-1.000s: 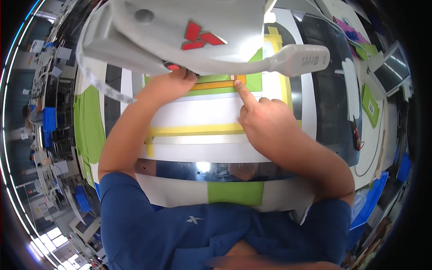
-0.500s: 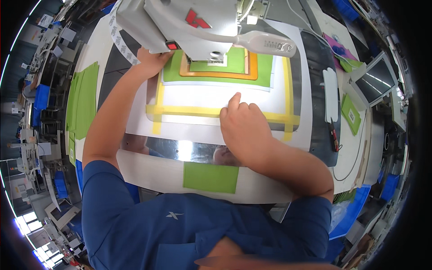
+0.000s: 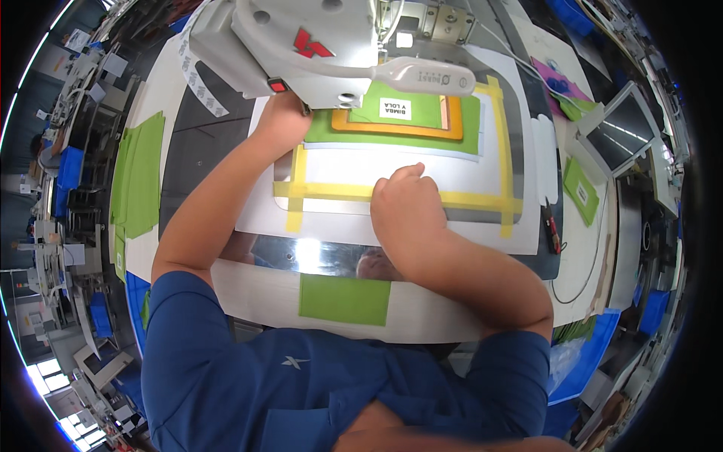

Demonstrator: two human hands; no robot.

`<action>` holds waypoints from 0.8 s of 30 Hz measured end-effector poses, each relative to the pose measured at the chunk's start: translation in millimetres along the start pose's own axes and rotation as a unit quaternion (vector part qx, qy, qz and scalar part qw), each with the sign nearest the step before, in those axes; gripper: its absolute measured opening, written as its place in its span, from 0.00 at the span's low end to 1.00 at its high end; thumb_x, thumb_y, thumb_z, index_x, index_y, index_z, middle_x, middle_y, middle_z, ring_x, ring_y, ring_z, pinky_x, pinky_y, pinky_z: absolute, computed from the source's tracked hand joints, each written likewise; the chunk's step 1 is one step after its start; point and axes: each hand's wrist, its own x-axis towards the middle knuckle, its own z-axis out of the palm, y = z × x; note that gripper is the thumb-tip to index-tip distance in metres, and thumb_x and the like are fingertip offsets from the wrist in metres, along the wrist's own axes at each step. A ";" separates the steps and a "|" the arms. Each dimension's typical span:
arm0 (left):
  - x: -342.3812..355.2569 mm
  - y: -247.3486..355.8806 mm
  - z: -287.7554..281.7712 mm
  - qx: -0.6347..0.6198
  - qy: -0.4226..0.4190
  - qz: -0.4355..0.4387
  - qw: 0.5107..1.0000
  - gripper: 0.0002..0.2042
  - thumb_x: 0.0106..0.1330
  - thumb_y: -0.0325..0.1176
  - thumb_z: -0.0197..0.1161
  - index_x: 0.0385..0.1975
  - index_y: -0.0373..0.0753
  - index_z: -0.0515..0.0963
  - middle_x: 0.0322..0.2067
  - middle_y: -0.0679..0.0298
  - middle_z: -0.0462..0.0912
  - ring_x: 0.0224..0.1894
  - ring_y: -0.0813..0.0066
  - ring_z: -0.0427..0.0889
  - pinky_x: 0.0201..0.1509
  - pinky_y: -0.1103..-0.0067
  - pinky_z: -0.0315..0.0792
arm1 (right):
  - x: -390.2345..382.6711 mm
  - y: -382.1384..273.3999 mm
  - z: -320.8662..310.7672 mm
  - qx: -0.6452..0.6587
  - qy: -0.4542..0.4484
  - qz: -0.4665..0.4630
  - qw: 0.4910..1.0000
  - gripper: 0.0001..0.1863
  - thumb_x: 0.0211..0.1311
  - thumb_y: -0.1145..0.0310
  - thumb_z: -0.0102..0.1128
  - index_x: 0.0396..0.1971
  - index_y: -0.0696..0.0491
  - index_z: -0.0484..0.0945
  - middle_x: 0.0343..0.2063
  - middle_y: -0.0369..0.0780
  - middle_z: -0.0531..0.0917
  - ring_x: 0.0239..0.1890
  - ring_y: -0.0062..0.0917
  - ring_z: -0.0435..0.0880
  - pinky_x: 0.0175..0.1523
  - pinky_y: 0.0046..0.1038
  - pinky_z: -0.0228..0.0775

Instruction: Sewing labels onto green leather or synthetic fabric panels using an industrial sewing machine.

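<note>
My left hand (image 3: pixel 285 124) reaches to the lower edge of the grey sewing machine head (image 3: pixel 309 53), at the left of the work sheet. Its fingertips are hidden there. My right hand (image 3: pixel 409 203) rests on the near yellow tape strip (image 3: pixel 339 190) with fingers curled in; nothing shows in them. Beyond it lies a green fabric piece (image 3: pixel 471 135) on a white sheet (image 3: pixel 346 167) framed by yellow tape. An orange frame (image 3: pixel 407 133) sits on the fabric around a smaller green piece (image 3: pixel 361 113) with a white label (image 3: pixel 395 109). The machine head covers their left part.
A pale handheld-shaped lamp (image 3: pixel 425 77) juts right from the machine. Green fabric pieces (image 3: pixel 139 177) lie at the left, another (image 3: pixel 345 299) near my body. At the right are a red-and-black tool (image 3: pixel 552 230), a screen (image 3: pixel 621 128) and a labelled green piece (image 3: pixel 581 194).
The taped sheet with the green fabric and orange frame has shifted right relative to the machine head. My left hand has moved right with it. My right index finger has bent from pointing forward.
</note>
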 end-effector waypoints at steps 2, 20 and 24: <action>0.7 -15.2 -6.9 0.146 -0.029 -0.006 0.989 0.13 0.69 0.33 0.60 0.48 0.34 0.84 0.39 0.43 0.88 0.46 0.41 0.87 0.52 0.54 0.80 | -2.4 -2.1 0.6 -0.008 0.027 0.011 1.000 0.23 0.65 0.63 0.67 0.57 0.60 0.82 0.62 0.66 0.80 0.50 0.36 0.90 0.47 0.29 0.81; -37.0 -46.1 -106.2 0.141 -0.103 -0.177 0.969 0.15 0.74 0.39 0.64 0.44 0.31 0.82 0.43 0.44 0.88 0.48 0.44 0.86 0.55 0.56 0.77 | 8.5 -7.4 20.5 0.092 0.082 0.082 0.989 0.14 0.66 0.70 0.63 0.49 0.59 0.83 0.59 0.68 0.80 0.41 0.39 0.91 0.46 0.31 0.83; -53.9 -60.1 -132.2 0.180 -0.058 -0.120 0.975 0.14 0.76 0.39 0.63 0.42 0.31 0.82 0.36 0.49 0.86 0.39 0.51 0.85 0.47 0.62 0.76 | 5.6 -4.6 11.6 0.101 0.041 0.066 0.992 0.15 0.69 0.69 0.63 0.51 0.60 0.83 0.61 0.67 0.79 0.49 0.40 0.90 0.49 0.30 0.82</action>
